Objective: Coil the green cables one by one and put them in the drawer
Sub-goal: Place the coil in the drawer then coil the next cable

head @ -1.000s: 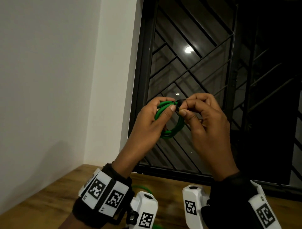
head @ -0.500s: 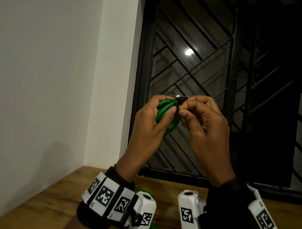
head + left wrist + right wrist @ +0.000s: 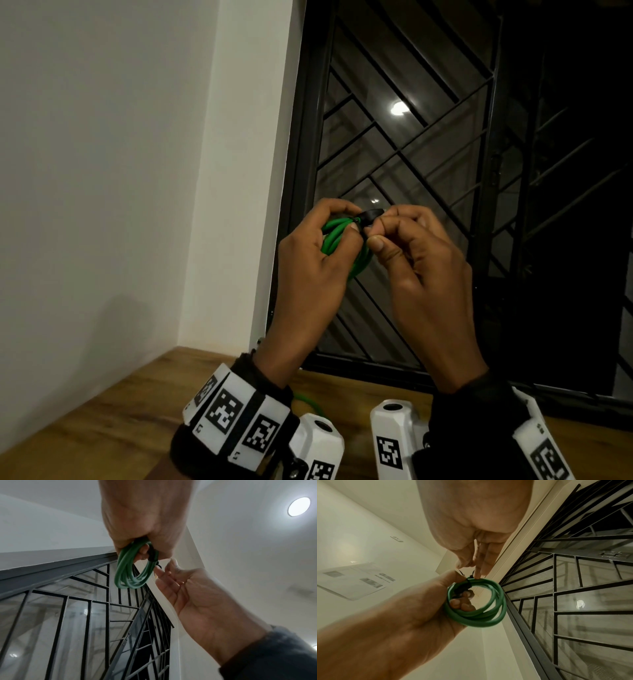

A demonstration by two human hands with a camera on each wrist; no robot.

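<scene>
A green cable (image 3: 334, 236) wound into a small coil (image 3: 127, 573) (image 3: 481, 609) is held up in front of the window. My left hand (image 3: 318, 257) grips the coil, fingers curled through its loops. My right hand (image 3: 411, 253) pinches a black strap (image 3: 370, 215) that wraps the coil's top (image 3: 462, 586). Below, a bit of another green cable (image 3: 308, 402) shows on the wooden table behind my left wrist. The drawer is not in view.
A wooden table (image 3: 120, 411) runs along the bottom, meeting a white wall (image 3: 102, 171) on the left. A dark window with a black metal grille (image 3: 428, 154) stands straight ahead. A round ceiling lamp (image 3: 298, 506) is lit overhead.
Both hands have drawn closer to me and slightly lower with the coil. The coil has been squeezed tighter in my left hand, and the black strap now stands above it.
</scene>
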